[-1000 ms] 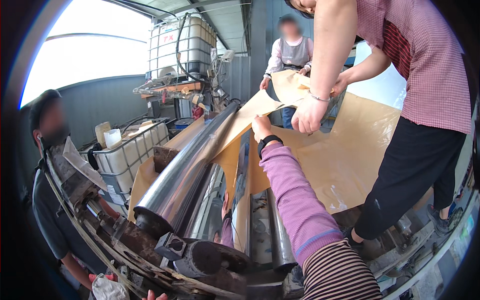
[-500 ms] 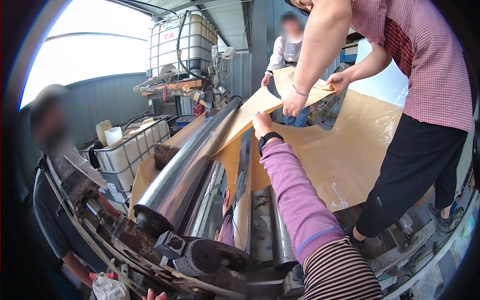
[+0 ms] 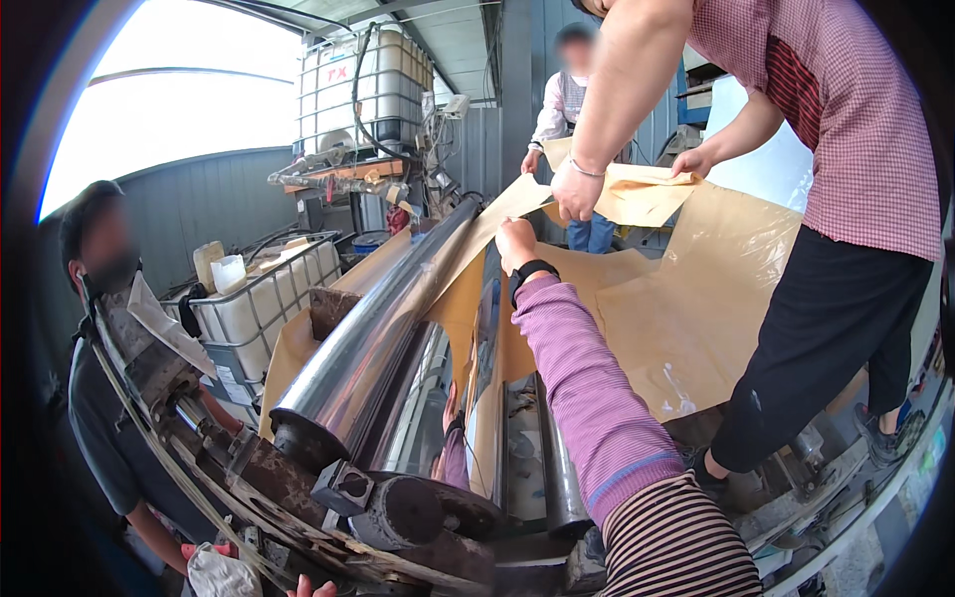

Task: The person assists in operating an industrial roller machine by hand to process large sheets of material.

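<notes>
My right hand [image 3: 516,246], in a purple sleeve with a dark wristband, pinches the edge of a tan sheet [image 3: 468,246] where it rises off a shiny metal roller [image 3: 373,333]. At the lower edge, only the fingertips of my left hand [image 3: 312,588] show, apart and with nothing seen in them; the rest is out of view. Just beyond my right hand, a co-worker's hand [image 3: 577,189] grips a raised tan piece [image 3: 637,196]. The co-worker's other hand [image 3: 693,162] holds its far corner. Whether this piece joins the roller's sheet is unclear.
A wide tan sheet [image 3: 696,298] spreads at the right, beside the leaning co-worker's dark trousers [image 3: 816,338]. Rusty machine parts [image 3: 398,512] stand at the roller's near end. Another person [image 3: 104,388] is at the left, one more [image 3: 567,99] behind. Caged tanks [image 3: 358,85] stand at the back left.
The co-worker's hands have shifted slightly, the farther one rightward, drawing the raised tan piece flatter and to the right. My right hand has moved a little left. The person at the left has turned the head.
</notes>
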Motion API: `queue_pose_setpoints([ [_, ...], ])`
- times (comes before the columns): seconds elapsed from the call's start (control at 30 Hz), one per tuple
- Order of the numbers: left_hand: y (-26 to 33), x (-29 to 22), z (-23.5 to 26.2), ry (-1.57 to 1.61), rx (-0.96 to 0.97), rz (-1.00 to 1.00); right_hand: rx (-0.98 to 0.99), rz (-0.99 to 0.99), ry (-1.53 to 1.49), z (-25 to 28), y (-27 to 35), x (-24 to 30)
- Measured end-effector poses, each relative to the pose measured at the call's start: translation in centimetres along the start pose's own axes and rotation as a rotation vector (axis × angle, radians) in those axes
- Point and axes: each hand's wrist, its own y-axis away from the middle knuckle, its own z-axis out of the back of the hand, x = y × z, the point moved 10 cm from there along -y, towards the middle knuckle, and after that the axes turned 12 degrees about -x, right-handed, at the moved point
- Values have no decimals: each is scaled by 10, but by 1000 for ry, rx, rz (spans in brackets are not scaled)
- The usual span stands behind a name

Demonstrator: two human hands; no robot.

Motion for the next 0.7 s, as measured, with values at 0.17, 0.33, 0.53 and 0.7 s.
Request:
queue_pose_setpoints([
  [0.17,3,1,1,5,-12,15,16,28,32,9,25,26],
  [0.33,3,0,1,18,-10,22,17,23,5,18,22,22],
  [0.53,2,0,1,26,-5,18,81,-85,-67,0,-21,-37],
  [0.7,1,1,2,38,-12,58,191,24,-32,-16,-9,-30],
])
